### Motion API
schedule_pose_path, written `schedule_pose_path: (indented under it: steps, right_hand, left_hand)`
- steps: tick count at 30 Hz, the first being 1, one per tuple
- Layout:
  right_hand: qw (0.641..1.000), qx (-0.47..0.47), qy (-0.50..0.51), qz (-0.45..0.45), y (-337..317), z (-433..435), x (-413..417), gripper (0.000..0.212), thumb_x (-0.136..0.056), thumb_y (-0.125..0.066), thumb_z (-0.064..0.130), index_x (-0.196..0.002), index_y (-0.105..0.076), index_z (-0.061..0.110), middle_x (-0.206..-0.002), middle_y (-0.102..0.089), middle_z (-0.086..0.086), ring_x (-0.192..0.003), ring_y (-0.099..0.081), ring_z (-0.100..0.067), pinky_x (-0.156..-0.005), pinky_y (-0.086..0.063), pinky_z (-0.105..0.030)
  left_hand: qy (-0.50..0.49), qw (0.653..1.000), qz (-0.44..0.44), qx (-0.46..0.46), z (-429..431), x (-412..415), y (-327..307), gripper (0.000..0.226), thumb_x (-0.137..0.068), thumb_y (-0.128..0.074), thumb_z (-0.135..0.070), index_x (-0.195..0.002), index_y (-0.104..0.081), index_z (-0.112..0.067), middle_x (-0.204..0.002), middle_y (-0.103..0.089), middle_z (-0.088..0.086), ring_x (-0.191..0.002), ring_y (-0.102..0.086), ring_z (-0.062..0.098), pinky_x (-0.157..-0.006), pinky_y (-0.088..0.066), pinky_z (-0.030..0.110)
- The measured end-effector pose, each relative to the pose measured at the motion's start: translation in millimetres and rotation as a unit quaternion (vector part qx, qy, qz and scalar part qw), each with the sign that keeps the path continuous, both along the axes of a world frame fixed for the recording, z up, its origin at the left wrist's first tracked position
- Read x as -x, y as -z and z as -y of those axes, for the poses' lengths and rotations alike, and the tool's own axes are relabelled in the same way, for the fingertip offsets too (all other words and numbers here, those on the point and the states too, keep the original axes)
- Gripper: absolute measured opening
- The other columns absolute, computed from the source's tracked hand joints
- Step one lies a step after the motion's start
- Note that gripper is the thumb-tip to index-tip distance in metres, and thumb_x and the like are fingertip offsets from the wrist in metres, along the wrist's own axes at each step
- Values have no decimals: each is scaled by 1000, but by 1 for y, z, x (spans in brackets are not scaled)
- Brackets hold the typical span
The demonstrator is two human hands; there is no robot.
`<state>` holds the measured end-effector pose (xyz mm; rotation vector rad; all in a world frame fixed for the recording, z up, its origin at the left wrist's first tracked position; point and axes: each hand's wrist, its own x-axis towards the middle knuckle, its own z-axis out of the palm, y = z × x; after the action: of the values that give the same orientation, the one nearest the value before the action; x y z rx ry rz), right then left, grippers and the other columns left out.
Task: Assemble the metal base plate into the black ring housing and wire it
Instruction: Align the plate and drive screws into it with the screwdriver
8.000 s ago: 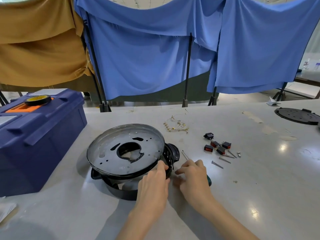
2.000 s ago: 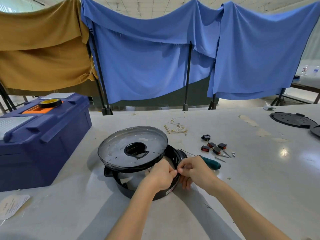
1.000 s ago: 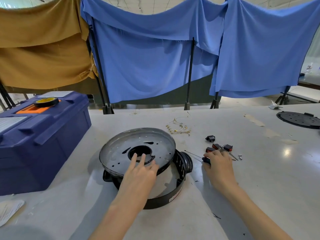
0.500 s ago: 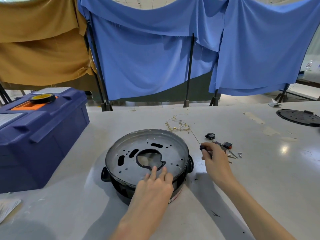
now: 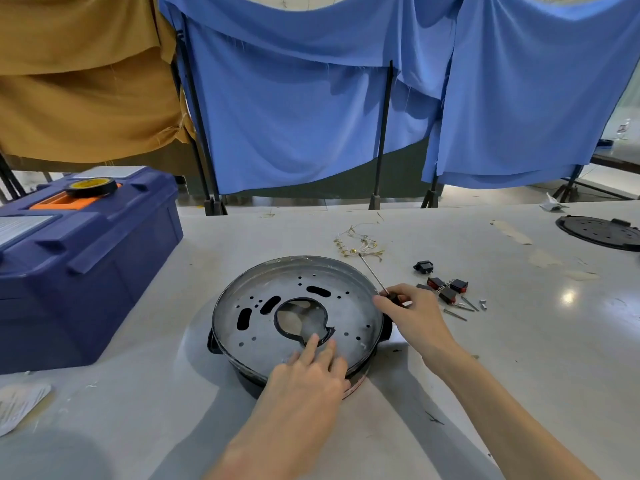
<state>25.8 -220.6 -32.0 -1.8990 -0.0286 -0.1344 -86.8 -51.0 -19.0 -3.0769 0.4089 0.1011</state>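
I only get slivers of the black ring housing (image 5: 247, 384) under the metal base plate (image 5: 346, 317); the right hand (image 5: 412, 317) hides the handle of the screwdriver (image 5: 373, 273), and the view's edges crop the black disc (image 5: 599, 232) and blue toolbox (image 5: 86, 271)

One plate (image 5: 349, 317), one housing (image 5: 248, 382), one screwdriver (image 5: 372, 273), one toolbox (image 5: 86, 271)

Your blue toolbox (image 5: 86, 271) sits left on the tabletop (image 5: 554, 375), a tape roll (image 5: 91, 187) on its lid; blue cloths (image 5: 294, 98) hang behind.
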Motion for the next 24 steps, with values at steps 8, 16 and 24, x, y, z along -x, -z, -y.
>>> schedule_pose_path:
  steps: [8,16,24]
  right_hand:
    - [998,46,-24,18,5,1,-5,15,-91,-60,20,-78,-69,17,-64,-58,15,-50,-43,0,-50,-34,-11]
    - [999,49,1,-4,9,8,-9,27,-97,-57,38,-85,-71,18,-75,-61,-4,-64,-57,-20,-61,-41,-30]
    - [995,-35,-25,-92,2,14,-13,5,-86,-73,9,-82,-72,10,-58,-69,1,-46,-56,-10,-46,-46,-16]
  left_hand:
    - [-2,977,-1,211,-20,-20,-22,43,-99,-23,-57,-104,-59,-35,-112,-57,-9,-109,-51,19,-98,-39,36]
    - [-80,987,51,128,-23,-69,-10,56,-93,-44,-63,-123,-54,-18,-101,-64,1,-103,-51,25,-88,-31,34]
    - [-80,950,-36,299,-23,-87,-6,33,-82,-76,-37,-95,-48,-25,-78,-69,12,-88,-61,22,-84,-50,34]
